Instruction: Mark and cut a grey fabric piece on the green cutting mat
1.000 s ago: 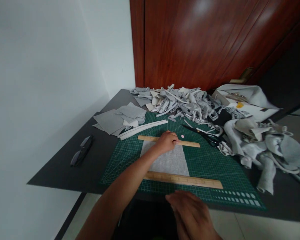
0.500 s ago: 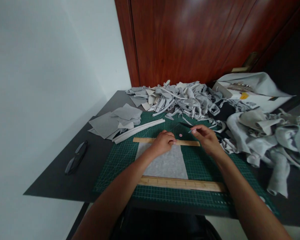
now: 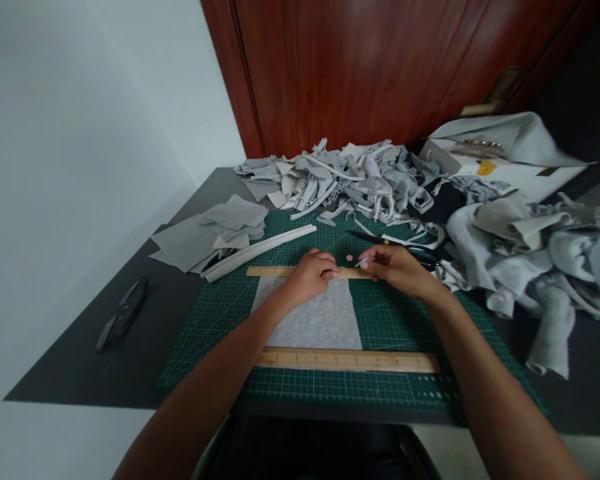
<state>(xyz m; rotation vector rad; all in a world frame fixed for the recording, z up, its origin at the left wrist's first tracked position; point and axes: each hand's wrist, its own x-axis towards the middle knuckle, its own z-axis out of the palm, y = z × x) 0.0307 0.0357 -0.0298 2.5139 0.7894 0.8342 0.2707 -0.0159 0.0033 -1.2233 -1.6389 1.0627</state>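
On the far ruler (image 3: 300, 272), left hand (image 3: 310, 275) presses curled; right hand (image 3: 393, 268) pinches a pen (image 3: 363, 263) (small, pale).

Soft daylight, wide-angle edge distortion

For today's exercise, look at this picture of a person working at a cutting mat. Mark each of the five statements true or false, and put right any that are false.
1. The left hand rests on the far wooden ruler. True.
2. The grey fabric rectangle lies between two wooden rulers. True; the near ruler lies along its front edge.
3. The cutting mat is red. False; it is green with a grid.
4. The right hand is holding the black scissors. False; the scissors lie on the mat beyond it, and it pinches something small and thin.
5. A heap of grey fabric scraps lies at the far side of the table. True.
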